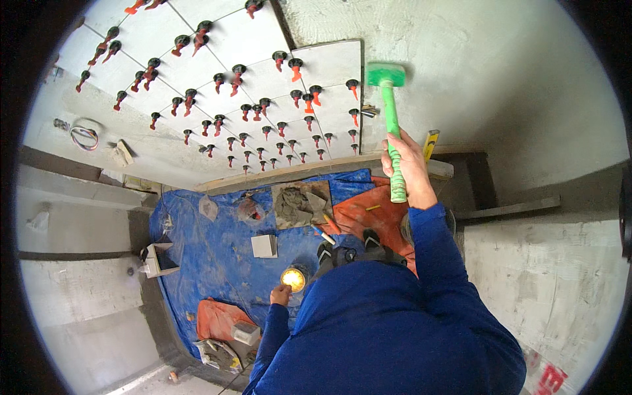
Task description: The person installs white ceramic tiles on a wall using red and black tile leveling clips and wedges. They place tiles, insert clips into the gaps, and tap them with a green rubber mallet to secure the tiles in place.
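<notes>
My right hand (409, 162) is wrapped round the grip of a bright green mallet (390, 108), raised in front of the wall. The mallet's broad head (386, 74) is just right of the tiles' edge, over bare plaster; whether it touches the wall I cannot tell. Low at my left side, my left hand (281, 294) is closed at the rim of a round, glowing yellow lamp (293, 279). Large pale tiles (224, 43) cover the wall to the left, with many red and black levelling clips (237, 78) standing out along their joints.
A blue tarp (217, 263) and orange sheeting (368, 214) cover the floor. On them are a mortar-smeared board (303, 203), a small stack of white tiles (264, 246) and a white box (158, 260). A yellow spirit level (430, 143) leans at the right. Loose cables (85, 137) stick out of the left wall.
</notes>
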